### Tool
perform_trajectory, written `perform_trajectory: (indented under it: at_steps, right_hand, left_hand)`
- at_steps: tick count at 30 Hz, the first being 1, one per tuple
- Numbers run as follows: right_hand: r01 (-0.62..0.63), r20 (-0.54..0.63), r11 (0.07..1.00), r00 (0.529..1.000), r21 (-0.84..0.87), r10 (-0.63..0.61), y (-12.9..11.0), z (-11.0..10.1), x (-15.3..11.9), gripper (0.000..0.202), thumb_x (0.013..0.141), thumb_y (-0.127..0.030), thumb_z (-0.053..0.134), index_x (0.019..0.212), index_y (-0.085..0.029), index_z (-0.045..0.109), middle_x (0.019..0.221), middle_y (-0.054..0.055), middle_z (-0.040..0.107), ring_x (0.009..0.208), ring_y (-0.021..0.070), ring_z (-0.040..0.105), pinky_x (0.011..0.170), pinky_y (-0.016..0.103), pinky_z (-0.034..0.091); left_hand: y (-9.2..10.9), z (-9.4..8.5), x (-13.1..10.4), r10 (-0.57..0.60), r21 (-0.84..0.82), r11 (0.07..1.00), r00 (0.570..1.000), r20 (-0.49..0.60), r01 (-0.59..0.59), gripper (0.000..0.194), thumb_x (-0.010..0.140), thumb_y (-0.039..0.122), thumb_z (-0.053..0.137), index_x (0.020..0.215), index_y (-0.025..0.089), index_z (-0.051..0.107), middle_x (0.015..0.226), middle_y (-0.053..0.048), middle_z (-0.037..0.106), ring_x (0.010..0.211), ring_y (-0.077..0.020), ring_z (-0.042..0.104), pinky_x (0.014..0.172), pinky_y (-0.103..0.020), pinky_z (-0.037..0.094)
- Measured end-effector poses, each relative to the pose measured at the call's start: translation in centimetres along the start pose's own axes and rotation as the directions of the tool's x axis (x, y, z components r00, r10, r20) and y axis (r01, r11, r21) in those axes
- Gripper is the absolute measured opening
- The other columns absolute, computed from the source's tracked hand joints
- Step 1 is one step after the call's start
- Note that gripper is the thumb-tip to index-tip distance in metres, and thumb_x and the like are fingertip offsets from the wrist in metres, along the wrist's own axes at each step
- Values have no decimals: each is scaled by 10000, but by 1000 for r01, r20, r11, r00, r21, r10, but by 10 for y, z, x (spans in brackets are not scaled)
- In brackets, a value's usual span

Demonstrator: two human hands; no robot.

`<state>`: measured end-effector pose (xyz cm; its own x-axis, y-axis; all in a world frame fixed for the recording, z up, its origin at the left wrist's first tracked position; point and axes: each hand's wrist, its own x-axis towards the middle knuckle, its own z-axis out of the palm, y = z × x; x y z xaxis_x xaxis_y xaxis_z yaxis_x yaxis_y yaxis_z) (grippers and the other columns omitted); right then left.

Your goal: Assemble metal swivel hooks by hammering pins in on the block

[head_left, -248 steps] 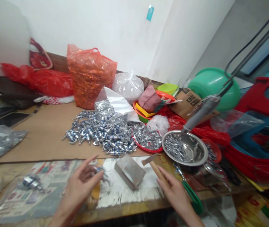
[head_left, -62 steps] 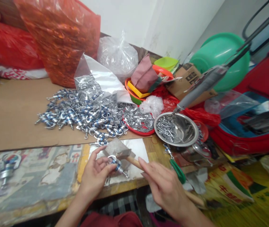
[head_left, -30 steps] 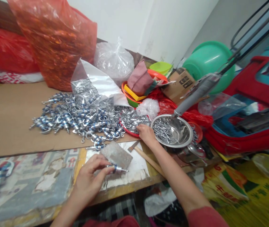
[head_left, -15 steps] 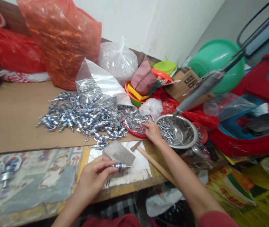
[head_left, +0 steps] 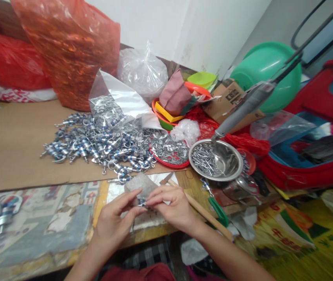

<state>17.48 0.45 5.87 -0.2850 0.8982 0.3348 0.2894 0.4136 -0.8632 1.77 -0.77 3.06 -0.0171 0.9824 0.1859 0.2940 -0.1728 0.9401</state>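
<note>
Well to the left of my hands, a loose metal fitting (head_left: 4,214) lies on the newsprint covering the tabletop (head_left: 75,234). Beyond it and further from me, a sheet of cardboard (head_left: 11,152) stretches out, with a tall orange bag (head_left: 75,58) standing at its far edge. Ahead and to the left of my hands, a heap of blue-and-silver fittings (head_left: 96,144) spreads over the cardboard. My left hand (head_left: 116,218) is narrow, thumb and fingers pinching one metal part (head_left: 141,202) just in front of a grey block (head_left: 140,182). My right hand (head_left: 170,205) meets it there, fingertips drawn together on the same part; whether they pinch a smaller piece too I cannot tell, as the fingers cover most of it. Beyond my right hand sits a red tray (head_left: 172,164) of small metal bits. A hammer (head_left: 206,213) lies just beside that hand, its wooden handle pointing to my right. Further right are a steel bowl (head_left: 231,164) of pins and a green-handled tool (head_left: 218,210).
</note>
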Motion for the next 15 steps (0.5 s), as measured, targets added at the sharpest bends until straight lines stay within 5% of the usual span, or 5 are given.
perform_trajectory:
  at_steps: [9, 15]
  right_hand:
    - [-129, -191, 960, 965, 248, 179, 2, 9, -7, 134, 595, -56, 658, 596, -186, 688, 624, 18, 678, 613, 139, 624, 614, 241, 501]
    - [-236, -164, 905, 937, 354, 308, 4, 12, -11, 72, 578, -110, 692, 587, -176, 662, 617, 0, 661, 615, 130, 607, 622, 233, 482]
  left_hand:
    - [7, -2, 4, 76, -24, 997, 995, 71, -75, 177, 632, 211, 646, 789, 246, 720, 674, -29, 689, 625, -171, 620, 564, -238, 465]
    - [9, -1, 3, 119, -29, 993, 984, 129, -116, 187, 662, 166, 608, 801, 226, 717, 646, -21, 671, 602, -141, 605, 545, -218, 459]
